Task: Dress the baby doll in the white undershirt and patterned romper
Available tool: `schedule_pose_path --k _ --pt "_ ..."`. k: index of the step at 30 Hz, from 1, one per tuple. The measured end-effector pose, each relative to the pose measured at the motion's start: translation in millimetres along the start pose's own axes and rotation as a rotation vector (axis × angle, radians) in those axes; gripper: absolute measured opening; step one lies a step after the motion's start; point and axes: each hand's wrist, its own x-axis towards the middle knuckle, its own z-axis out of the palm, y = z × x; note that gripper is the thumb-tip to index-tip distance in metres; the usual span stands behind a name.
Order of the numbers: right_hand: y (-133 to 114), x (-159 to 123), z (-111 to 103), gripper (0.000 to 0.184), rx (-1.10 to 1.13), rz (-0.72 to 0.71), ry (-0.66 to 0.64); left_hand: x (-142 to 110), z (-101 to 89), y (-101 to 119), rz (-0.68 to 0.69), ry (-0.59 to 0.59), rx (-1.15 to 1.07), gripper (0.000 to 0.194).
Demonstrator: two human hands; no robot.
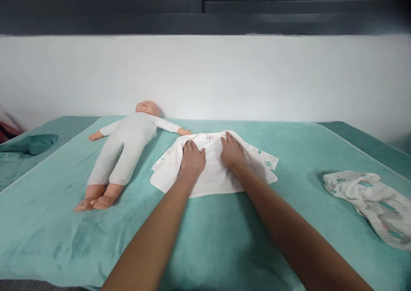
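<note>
A small white baby shirt (213,177) lies spread on the teal bedding, its front opened out so the plain inside and a neck label show. Its sleeves carry a small coloured print. My left hand (192,157) rests on the left front panel, fingers stretched out and thumb apart. On the right front panel, near the collar, lies my right hand (231,150), also with fingers extended. Left of the shirt a baby doll (130,132) lies on its back in a white cloth body, one of its hands close to the shirt's left shoulder.
Crumpled printed baby clothing (369,197) lies at the right on the teal bed cover (212,239). A white wall (205,77) stands behind the bed, below a dark window frame (128,17). Something red and black (8,130) shows at the far left edge.
</note>
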Motion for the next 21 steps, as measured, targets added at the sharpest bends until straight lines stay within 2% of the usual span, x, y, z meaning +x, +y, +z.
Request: schedule_pose_path --k 5,9,12,15,18,21 --pt "10.2 18.2 -0.2 0.057 0.17 -0.02 0.003 -1.4 -0.3 1.0 -0.007 0.103 -0.058 0.061" --pt "16.8 34.2 -2.0 0.05 0.22 0.002 0.048 -2.6 -2.6 1.4 0.0 0.128 -0.094 0.055" --pt "15.0 33.3 -0.2 0.053 0.235 0.012 0.121 -3.2 -4.9 1.1 0.014 0.161 -0.098 0.055" --pt "11.9 25.1 3.0 0.057 0.179 -0.056 0.192 -3.1 -5.8 1.0 0.006 0.193 -0.086 0.056" --pt "10.8 19.5 5.7 0.06 0.078 -0.083 0.176 -1.7 -3.6 1.6 -0.017 0.174 -0.065 0.055" --pt "10.6 20.3 6.3 0.055 0.06 -0.095 0.116 0.5 0.5 2.7 -0.016 0.099 -0.03 0.052"
